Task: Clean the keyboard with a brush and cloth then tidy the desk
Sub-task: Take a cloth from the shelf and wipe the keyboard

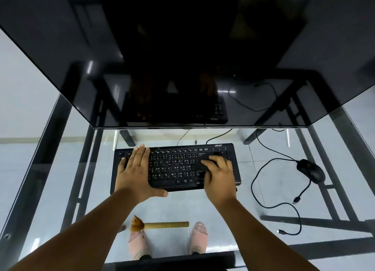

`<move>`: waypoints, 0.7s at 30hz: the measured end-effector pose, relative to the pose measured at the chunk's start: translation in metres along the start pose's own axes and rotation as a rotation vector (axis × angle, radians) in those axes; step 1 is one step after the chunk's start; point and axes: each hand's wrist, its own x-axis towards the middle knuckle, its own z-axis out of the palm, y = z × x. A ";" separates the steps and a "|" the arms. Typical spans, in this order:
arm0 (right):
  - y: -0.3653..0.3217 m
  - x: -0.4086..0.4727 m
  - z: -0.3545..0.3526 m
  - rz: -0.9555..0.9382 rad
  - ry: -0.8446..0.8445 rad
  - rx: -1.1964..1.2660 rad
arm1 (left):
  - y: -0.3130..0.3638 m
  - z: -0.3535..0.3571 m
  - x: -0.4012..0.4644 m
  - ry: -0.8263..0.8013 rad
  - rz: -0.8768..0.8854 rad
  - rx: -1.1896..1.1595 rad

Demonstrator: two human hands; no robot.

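Note:
A black keyboard (174, 165) lies on the glass desk (263, 189) in front of a dark monitor. My left hand (134, 171) lies flat on the keyboard's left part, fingers straight, thumb at the front edge. My right hand (218, 173) presses a dark cloth (203, 166) onto the keys at the right side, fingers curled over it. A wooden-handled brush (160, 225) with brown bristles lies on the glass near the front edge, bristles to the left, untouched.
A large black monitor (182, 57) tilts over the back of the desk. A black mouse (311, 170) sits at the right, its cable (280, 205) looping loosely over the glass. My feet show through the glass below the brush.

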 end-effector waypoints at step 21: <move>-0.014 -0.006 0.006 -0.336 -0.251 0.089 | -0.051 0.004 -0.015 0.031 0.058 -0.003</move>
